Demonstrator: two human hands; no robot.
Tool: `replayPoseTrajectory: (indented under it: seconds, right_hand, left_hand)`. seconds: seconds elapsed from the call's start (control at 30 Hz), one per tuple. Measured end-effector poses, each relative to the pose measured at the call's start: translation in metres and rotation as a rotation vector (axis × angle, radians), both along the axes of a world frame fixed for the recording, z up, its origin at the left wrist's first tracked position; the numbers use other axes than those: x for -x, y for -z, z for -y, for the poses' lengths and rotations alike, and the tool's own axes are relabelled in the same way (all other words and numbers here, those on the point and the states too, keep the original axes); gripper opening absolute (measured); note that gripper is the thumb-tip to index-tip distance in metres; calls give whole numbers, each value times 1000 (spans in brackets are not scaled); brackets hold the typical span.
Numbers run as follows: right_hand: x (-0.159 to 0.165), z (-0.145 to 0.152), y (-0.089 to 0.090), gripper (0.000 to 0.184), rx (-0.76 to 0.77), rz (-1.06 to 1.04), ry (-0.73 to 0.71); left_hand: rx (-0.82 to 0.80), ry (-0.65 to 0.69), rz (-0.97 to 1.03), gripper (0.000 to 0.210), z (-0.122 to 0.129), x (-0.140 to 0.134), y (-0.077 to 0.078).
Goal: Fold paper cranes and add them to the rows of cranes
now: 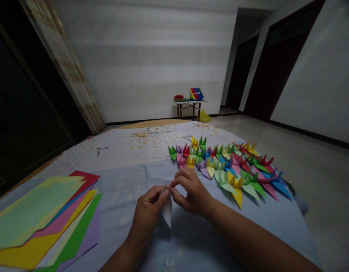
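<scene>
A white folded paper crane (167, 213) is held above the near part of the table, its pointed end hanging down. My left hand (149, 208) is closed on its body, thumb in front. With thumb and index finger my right hand (191, 192) pinches a small tip at the crane's upper right; part of that tip is hidden by the fingers. Just beyond my right hand stand several rows of finished paper cranes (235, 183) in green, yellow, pink, red, blue and purple.
A fanned stack of coloured paper sheets (47, 211) lies at the left on the flowered tablecloth (118, 155). Against the far wall stands a small table (188, 102) carrying a colourful box (196, 94). Beside its legs sits a yellow bag (204, 116).
</scene>
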State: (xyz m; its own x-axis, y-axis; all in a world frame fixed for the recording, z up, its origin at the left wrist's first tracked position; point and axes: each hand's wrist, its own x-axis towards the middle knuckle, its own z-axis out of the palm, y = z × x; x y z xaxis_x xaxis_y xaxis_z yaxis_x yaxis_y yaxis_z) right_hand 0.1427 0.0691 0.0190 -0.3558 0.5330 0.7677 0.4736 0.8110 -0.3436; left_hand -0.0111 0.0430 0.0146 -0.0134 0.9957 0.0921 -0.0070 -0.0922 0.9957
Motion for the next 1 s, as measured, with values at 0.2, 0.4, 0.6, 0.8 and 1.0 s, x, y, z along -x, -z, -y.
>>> replayPoseTrajectory:
  seconds: [0.2, 0.4, 0.6, 0.8, 1.0]
  right_hand:
    - [-2, -1, -4, 4, 36, 59, -21]
    - [-6, -1, -9, 5, 92, 127, -56]
    - [-6, -2, -10, 6, 120, 165, -53]
    - [-6, -2, -12, 4, 134, 128, -67]
    - [-8, -2, -9, 9, 121, 65, -68]
  left_hand:
    - [-26, 19, -29, 18, 1, 1, -1]
    - [-1, 27, 17, 16, 0, 1, 1]
    - [143, 63, 150, 23, -3, 3, 11]
    - [223, 38, 317, 27, -2, 0, 5]
    - [239, 15, 449, 24, -1, -4, -2]
